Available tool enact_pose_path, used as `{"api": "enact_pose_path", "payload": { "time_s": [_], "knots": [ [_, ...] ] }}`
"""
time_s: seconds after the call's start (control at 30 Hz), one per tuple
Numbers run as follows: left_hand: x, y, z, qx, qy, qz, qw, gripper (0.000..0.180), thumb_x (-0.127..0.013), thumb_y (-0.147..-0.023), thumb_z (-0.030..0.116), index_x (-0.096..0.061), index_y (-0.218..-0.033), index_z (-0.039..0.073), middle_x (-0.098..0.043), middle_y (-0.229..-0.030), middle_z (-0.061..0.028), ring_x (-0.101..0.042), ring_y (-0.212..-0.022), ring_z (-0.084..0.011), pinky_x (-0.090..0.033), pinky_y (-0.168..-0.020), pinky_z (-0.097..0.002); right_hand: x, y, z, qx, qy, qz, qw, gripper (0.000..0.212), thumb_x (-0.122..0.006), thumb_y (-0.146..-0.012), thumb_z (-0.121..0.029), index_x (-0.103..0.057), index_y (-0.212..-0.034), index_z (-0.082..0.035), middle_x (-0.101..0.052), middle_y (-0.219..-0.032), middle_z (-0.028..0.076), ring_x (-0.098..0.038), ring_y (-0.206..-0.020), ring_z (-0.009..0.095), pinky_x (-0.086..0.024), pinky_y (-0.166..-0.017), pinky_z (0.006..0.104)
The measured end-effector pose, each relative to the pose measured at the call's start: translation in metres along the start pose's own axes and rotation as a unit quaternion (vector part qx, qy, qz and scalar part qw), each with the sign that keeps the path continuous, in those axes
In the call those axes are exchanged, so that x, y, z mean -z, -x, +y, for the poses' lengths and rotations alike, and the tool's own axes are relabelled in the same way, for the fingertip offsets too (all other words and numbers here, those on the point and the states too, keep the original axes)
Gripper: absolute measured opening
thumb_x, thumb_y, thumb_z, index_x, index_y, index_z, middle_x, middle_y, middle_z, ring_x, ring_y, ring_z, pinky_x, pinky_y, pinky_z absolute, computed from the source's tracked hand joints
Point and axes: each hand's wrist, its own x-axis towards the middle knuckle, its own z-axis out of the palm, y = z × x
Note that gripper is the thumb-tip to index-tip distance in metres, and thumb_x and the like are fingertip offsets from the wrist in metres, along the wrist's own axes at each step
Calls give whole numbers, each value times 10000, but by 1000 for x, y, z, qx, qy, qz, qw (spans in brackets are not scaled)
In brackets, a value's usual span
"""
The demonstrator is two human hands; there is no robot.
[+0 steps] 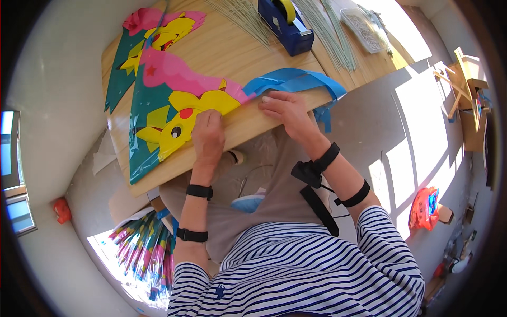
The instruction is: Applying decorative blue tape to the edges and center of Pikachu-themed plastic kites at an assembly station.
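Note:
A kite sheet (175, 72) in green and pink, printed with a yellow cartoon creature, lies along the near edge of the wooden table (222, 52). My left hand (208, 136) is closed, its curled fingers gripping the kite's near edge beside the yellow face. Just past the kite's pink tip, my right hand (290, 112) has its fingers pressed together at the table edge; what they pinch is too small to make out. Blue ribbon (296, 80) runs from near that tip over the table and hangs off its edge.
A second similar kite (177, 33) lies farther back. Behind stand a blue tape dispenser (288, 29), thin pale sticks (332, 39) and a clear tray (363, 29) of small pieces. Down on the left are bundled printed kites (145, 253); a red bag (424, 208) sits on the right floor.

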Motion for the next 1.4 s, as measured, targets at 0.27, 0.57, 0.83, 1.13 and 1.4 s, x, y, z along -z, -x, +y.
{"api": "enact_pose_path", "payload": {
  "time_s": [0.27,0.57,0.83,1.13,1.4],
  "knots": [
    [20,-5,6,26,72,47,996,121,-629,-858,-50,-615,-968,-2,-648,-982,-153,-612,-936,-330,-502,-831,-388,-39,-31,20,-75,-429,-56,898,250,-724,-902,-106,-590,-1088,-6,-642,-1132,138,-601,-1133,282,-476,-1067,434],
    [20,-2,2,24,79,60,995,106,-636,-865,-49,-617,-960,-5,-651,-972,-153,-614,-933,-331,-505,-831,-386,-15,-43,3,-28,-486,43,873,272,-718,-888,-79,-576,-1115,-35,-616,-1141,149,-601,-1102,317,-493,-1027,491],
    [19,6,4,19,72,19,997,108,-631,-851,-33,-618,-954,-5,-650,-1037,-161,-610,-983,-351,-505,-867,-410,22,-63,-36,41,-417,69,905,290,-654,-928,-56,-540,-1192,-16,-598,-1217,215,-605,-1127,367,-505,-969,508],
    [9,19,5,-15,67,-34,997,80,-613,-817,-18,-583,-890,-2,-638,-1074,-161,-597,-1048,-358,-478,-934,-446,171,-37,-139,156,-320,215,910,238,-663,-924,-45,-588,-1139,25,-681,-1103,193,-678,-995,317,-479,-1016,530],
    [9,16,5,-28,61,-48,997,94,-567,-818,-20,-575,-911,-10,-630,-1057,-163,-588,-1037,-364,-466,-938,-450,293,42,-285,256,-252,312,879,249,-462,-1030,-30,-565,-1214,102,-681,-1099,199,-678,-1040,292,-544,-1018,388]
  ]
}}
